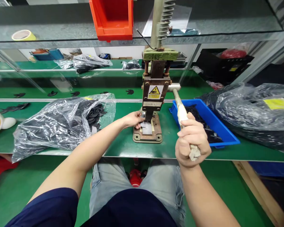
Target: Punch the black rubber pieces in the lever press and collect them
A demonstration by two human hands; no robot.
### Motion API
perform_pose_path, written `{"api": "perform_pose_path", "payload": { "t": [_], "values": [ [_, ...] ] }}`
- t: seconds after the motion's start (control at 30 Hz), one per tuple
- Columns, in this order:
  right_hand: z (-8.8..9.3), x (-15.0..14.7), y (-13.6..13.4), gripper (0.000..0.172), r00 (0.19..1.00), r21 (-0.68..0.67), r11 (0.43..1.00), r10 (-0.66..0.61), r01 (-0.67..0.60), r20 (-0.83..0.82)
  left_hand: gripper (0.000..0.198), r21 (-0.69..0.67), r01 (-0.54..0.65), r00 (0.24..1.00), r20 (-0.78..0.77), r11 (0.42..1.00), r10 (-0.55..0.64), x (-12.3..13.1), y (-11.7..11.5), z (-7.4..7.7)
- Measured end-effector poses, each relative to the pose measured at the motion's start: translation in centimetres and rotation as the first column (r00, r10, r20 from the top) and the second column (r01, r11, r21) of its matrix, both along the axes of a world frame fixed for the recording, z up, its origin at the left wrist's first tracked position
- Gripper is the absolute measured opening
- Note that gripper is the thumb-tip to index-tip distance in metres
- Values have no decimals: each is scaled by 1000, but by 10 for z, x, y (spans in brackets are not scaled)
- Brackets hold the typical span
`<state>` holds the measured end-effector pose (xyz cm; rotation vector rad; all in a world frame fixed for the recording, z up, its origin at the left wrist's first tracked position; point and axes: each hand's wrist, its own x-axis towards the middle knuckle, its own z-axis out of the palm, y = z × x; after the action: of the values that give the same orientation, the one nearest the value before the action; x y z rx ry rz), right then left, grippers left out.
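Observation:
A hand press with a yellow warning label stands upright at the middle of the green bench. My right hand is wrapped round its wrapped lever handle, which slants down towards me. At the foot of the ram, my left hand pinches a small part at the left side of the press base; fingers and ram hide most of that part, and its kind does not show. A pale plate lies on the base in front of the ram.
Left of the press lies a clear plastic bag of dark flat pieces. A blue bin with dark pieces sits to the right, beside another full bag. An orange bin and a tape roll are on the shelf above.

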<state>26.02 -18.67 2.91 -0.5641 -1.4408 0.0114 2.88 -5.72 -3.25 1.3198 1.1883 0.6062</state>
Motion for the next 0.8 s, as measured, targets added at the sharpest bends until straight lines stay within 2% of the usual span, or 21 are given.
{"api": "perform_pose_path", "payload": {
  "t": [0.17, 0.3, 0.43, 0.53, 0.6, 0.63, 0.7, 0.73, 0.8],
  "values": [
    [-2, -4, 3, 19, 998, 9, 999, -42, 43, -47, 23, -52, -5, 993, -115, 999, -1, 7, 7, 4],
    [-2, -2, 6, 19, 998, 34, 998, -48, 49, -30, 24, -67, -36, 990, -140, 997, 27, 10, 6, 6],
    [2, 0, 9, 14, 999, 50, 998, -33, 34, -11, 26, 55, -128, 978, -161, 990, 135, 16, -12, 3],
    [2, -2, 15, 19, 997, 92, 994, -59, 64, -58, 24, 162, -134, 987, -63, 978, 145, 13, -35, -1],
    [1, -4, 21, 26, 992, 131, 987, -75, 89, -105, 25, 244, -65, 997, -28, 968, 74, -2, -50, -1],
    [0, -5, 24, 30, 990, 151, 984, -71, 89, -123, 26, 309, -24, 997, -67, 951, 47, -15, -57, 1],
    [-2, -7, 29, 36, 986, 179, 980, -61, 88, -155, 24, 458, 67, 961, -268, 887, 65, -53, -68, 9],
    [-3, -8, 32, 39, 984, 190, 978, -59, 90, -167, 23, 508, 103, 907, -401, 855, 129, -76, -73, 15],
    [-3, -10, 36, 45, 979, 223, 969, -59, 103, -196, 23, 514, 210, 731, -647, 832, 215, -126, -80, 28]
  ]
}}
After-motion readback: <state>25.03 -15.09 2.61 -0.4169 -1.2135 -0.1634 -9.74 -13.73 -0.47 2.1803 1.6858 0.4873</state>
